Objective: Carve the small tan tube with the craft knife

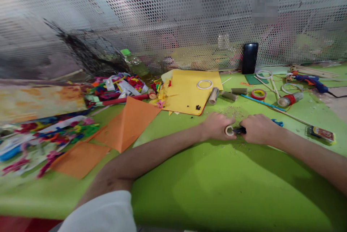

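My left hand (pixel 217 126) is closed around a short bamboo tube (pixel 228 130), whose pale hollow end faces right. In my right hand (pixel 258 129) is a small dark tool (pixel 240 130); the fingers hide most of it, so its exact kind is unclear. The tool's tip meets the rim or opening of the tube, just above the green tabletop (pixel 206 181). Pale crumbs (pixel 234 112) are scattered on the table around both hands. Near the right wrist lies a small blue object (pixel 278 122), partly hidden by the hand.
Behind my hands are several bamboo pieces (pixel 214 96), yellow sheets (pixel 187 91), red tape (pixel 258 95) and an upright phone (pixel 249 58). A blue glue gun (pixel 311 80) lies right. Orange paper (pixel 127 125) and colourful scraps (pixel 116 85) cover the left. A perforated metal panel (pixel 173 15) stands behind.
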{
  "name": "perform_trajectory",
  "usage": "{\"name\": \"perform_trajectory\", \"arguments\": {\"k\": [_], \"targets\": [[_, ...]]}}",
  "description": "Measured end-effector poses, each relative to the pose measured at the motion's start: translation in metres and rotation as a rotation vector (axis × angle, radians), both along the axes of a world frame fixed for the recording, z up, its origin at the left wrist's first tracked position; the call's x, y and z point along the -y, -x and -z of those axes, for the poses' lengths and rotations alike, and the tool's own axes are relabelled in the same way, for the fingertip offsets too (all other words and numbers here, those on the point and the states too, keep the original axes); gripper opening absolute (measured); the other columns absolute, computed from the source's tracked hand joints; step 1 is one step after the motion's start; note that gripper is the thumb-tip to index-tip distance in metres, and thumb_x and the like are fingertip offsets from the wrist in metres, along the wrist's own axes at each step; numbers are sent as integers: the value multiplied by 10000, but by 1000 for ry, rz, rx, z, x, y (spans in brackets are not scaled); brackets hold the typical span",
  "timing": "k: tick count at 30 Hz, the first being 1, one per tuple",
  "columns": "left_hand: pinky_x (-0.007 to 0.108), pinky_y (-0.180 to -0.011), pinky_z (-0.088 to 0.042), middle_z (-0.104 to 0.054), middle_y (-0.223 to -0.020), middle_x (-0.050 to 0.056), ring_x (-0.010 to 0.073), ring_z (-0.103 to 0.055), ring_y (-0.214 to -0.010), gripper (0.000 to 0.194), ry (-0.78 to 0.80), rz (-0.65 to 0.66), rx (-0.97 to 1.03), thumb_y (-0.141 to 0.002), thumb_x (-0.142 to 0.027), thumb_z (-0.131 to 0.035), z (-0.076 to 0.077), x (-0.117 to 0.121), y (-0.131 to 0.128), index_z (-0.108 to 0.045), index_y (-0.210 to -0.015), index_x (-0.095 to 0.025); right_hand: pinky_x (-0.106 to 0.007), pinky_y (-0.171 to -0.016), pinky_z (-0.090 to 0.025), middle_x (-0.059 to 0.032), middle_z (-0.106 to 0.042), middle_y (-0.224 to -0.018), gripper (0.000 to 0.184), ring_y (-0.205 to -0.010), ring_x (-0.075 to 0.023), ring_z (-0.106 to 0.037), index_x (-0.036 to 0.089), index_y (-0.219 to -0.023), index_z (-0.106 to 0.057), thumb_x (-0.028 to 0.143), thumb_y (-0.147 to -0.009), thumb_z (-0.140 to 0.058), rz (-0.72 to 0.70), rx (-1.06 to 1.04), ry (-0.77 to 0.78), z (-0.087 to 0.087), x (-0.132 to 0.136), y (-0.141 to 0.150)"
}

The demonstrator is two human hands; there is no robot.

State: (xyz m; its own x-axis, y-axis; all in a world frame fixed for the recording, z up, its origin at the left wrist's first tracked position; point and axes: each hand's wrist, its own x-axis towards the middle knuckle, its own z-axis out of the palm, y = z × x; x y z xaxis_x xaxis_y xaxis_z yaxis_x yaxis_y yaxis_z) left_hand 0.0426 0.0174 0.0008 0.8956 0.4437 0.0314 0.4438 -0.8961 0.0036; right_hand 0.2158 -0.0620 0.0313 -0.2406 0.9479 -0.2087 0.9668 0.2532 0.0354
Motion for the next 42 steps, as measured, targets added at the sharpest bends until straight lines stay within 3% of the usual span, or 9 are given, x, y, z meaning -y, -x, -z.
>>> {"name": "perform_trajectory", "arguments": {"k": [21, 37, 42], "targets": [[295, -528, -355, -733, -751, 76, 226, -660, -663, 467, 6, -43, 38, -770, -634, -539, -1, 4, -1, -679, -885, -203, -398, -674, -482, -171, -735, -853, 334, -813, -324, -706, 159, -894, -739, 344, -809, -474, 69, -5, -16, 0, -1, 11], [275, -515, -316, -747, -797, 69, 214, -672, -678, 463, -3, 11, 50, -768, -626, -573, 1, 1, -1, -674, -899, -194, -368, -614, -461, -151, -740, -832, 301, -751, -305, -706, 183, -825, -730, 328, -813, -466, 9, -10, -17, 2, -1, 1], [262, -504, -305, -737, -751, 39, 177, -642, -637, 376, 57, 13, 113, -766, -567, -598, 3, -2, 0, -669, -839, -205, -374, -641, -460, -154, -740, -861, 304, -777, -302, -703, 185, -840, -728, 321, -830, -456, -2, 27, -28, -4, 2, -1]]}}
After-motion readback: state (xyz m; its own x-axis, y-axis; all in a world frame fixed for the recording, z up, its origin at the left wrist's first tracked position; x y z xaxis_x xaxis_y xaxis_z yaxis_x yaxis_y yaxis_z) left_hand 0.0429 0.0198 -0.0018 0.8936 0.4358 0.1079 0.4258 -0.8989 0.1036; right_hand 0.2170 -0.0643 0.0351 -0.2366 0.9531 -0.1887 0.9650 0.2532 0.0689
